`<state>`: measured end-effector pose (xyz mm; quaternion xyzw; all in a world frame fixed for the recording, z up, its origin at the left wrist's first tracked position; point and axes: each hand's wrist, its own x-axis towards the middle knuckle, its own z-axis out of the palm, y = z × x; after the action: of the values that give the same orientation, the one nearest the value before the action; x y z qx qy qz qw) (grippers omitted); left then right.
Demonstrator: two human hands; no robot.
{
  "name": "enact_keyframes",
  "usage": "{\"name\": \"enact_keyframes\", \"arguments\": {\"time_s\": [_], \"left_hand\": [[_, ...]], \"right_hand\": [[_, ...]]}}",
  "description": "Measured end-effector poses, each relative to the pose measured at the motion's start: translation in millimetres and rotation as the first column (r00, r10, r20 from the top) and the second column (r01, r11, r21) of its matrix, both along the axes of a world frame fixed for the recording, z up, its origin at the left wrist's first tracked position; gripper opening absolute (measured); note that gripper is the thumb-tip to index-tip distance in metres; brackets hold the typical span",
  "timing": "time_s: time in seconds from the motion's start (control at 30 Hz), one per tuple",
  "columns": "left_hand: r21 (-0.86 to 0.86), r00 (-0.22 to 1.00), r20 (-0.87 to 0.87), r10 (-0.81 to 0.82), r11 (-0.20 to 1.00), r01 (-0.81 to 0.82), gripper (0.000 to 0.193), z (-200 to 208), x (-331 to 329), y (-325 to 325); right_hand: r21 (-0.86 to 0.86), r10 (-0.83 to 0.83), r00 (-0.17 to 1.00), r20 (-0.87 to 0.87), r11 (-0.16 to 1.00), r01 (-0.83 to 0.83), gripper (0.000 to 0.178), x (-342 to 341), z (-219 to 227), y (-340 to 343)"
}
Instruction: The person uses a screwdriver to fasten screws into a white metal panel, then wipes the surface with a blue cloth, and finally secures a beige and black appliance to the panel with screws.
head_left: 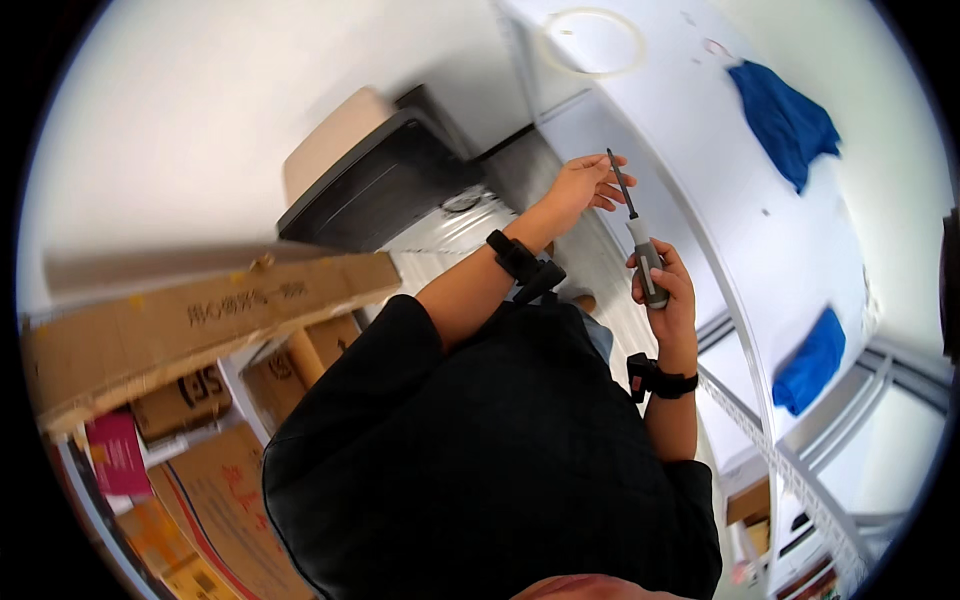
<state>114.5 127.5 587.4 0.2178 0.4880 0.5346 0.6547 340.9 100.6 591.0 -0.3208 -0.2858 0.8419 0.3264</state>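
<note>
My right hand (pixel 672 290) is wrapped round the grey handle of a screwdriver (pixel 640 240), held up in front of me. Its dark, slim shaft points away from me and slightly left. Beside the shaft, near the tip, is my left hand (pixel 590 185), its fingers apart and partly curved. Whether the left fingertips touch the shaft, I cannot tell. Black bands are strapped round both wrists. To the right of the hands is a white shelf top (pixel 690 120), with a blue cloth (pixel 787 122) and a second, folded blue cloth (pixel 810 362) on it.
A pale ring-shaped coil (pixel 640 45) lies at the shelf's far end. On my left stands a black bin-like container (pixel 390 185) with a beige panel behind it. Cardboard boxes (pixel 230 500) fill a rack at lower left, with a long carton (pixel 210 320) across its top.
</note>
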Motion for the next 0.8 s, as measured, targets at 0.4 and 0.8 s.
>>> {"name": "enact_keyframes", "arguments": {"time_s": [0.4,0.8], "left_hand": [[0.137,0.895,0.173,0.411,0.89,-0.435,0.032,14.8,-152.2,-104.9],[0.097,0.933,0.112,0.343,0.93,-0.353,0.035,26.9,-185.6,-109.5]], "right_hand": [[0.062,0.336,0.937,0.092,0.938,-0.342,0.046,-170.6,27.4,-39.7],[-0.037,0.164,0.984,0.068,0.986,-0.162,0.04,-217.7,39.5,-74.6]]}}
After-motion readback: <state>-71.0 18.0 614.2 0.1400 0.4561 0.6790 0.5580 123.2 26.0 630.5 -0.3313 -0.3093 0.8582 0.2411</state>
